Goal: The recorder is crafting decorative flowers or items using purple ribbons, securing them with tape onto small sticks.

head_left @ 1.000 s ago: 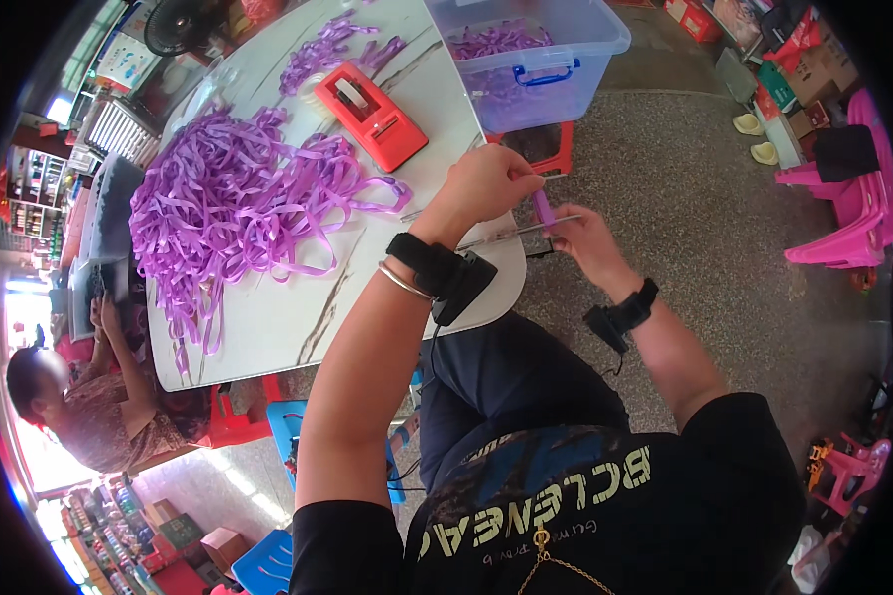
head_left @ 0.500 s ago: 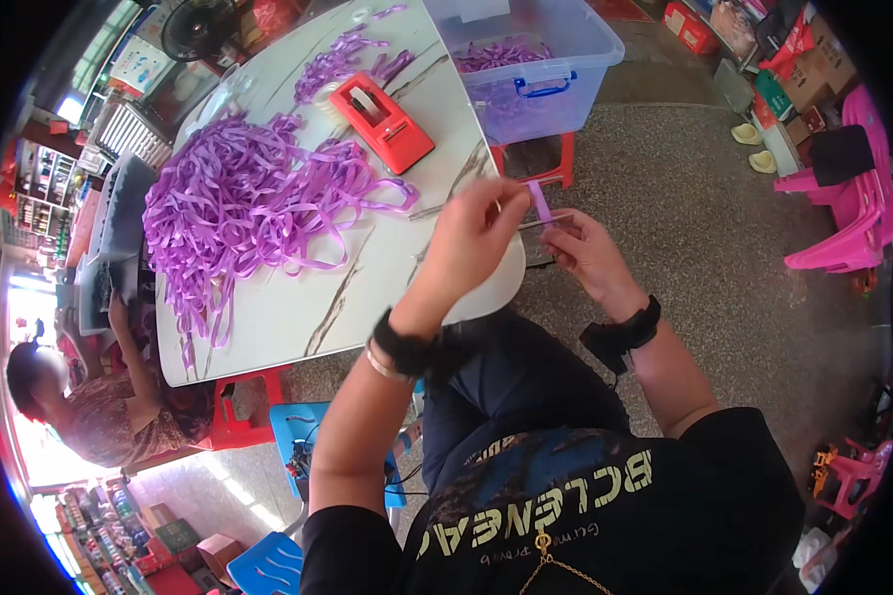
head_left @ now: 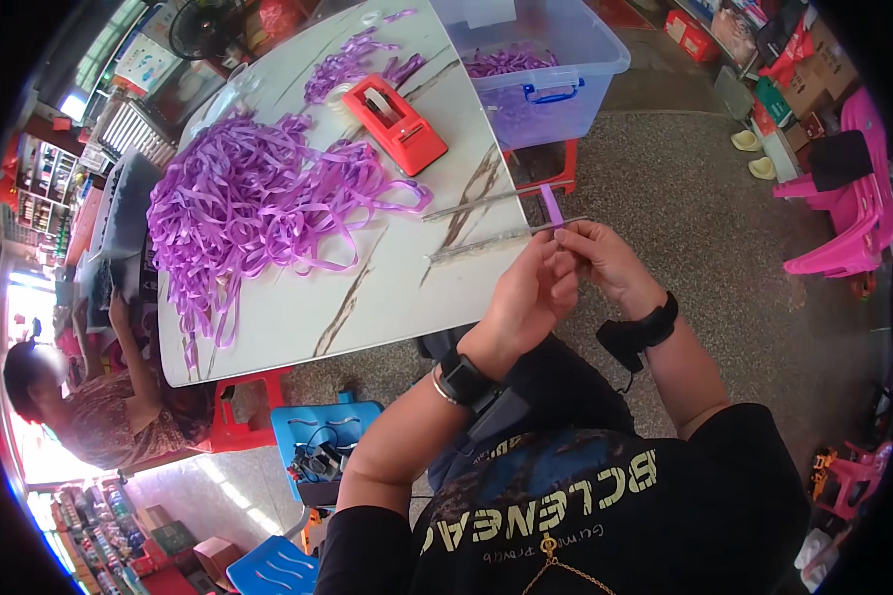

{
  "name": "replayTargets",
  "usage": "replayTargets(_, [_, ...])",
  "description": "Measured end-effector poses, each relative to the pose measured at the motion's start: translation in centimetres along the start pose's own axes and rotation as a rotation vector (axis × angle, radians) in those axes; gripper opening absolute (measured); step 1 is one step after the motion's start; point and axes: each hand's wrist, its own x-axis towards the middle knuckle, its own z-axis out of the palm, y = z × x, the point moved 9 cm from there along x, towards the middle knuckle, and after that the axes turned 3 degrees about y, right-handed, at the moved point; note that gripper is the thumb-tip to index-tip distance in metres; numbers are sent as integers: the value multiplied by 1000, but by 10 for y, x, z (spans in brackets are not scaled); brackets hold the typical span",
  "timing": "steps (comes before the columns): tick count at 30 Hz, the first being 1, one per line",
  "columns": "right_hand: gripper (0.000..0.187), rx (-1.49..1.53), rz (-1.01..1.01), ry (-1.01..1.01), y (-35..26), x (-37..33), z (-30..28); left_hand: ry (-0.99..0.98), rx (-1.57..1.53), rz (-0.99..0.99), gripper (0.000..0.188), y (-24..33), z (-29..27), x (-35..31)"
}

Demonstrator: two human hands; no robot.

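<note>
A short purple ribbon [head_left: 552, 205] lies across a metal rod frame [head_left: 481, 244] that juts past the table's right edge. At its near end, the fingertips of my right hand [head_left: 613, 263] pinch the ribbon at the rod. My left hand [head_left: 534, 296] is beside it, fingers curled and meeting the right fingertips; whatever they hold is hidden. To the left, a large tangled heap of purple ribbons [head_left: 238, 193] covers much of the white marbled table [head_left: 387, 288]. A red tape dispenser [head_left: 399, 129] sits behind the frame.
Beyond the table's right edge, a clear plastic bin [head_left: 556, 104] with purple ribbons rests on a red stool [head_left: 566, 164]. A smaller ribbon pile [head_left: 352, 64] lies farther back. Another person [head_left: 99, 397] sits at the left. A blue chair [head_left: 318, 426] stands near my left arm.
My left hand has come down from above the ribbon to its near end, beside my right hand. The rods now show uncovered. The view has shifted slightly.
</note>
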Motion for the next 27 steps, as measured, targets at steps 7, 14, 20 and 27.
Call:
replayTargets(7, [32, -389, -9, -137, -45, -10, 0, -263, -216, -53, 9, 5, 13, -2])
replayTargets(14, [27, -725, -473, -165, -165, 41, 96, -339, -240, -82, 8, 2, 16, -5])
replayTargets(20, [26, -958, -353, -225, -155, 135, 143, -343, -215, -68, 9, 2, 17, -7])
replayTargets(27, [23, -838, -94, -269, -133, 163, 156, -341, -202, -72, 10, 3, 14, -4])
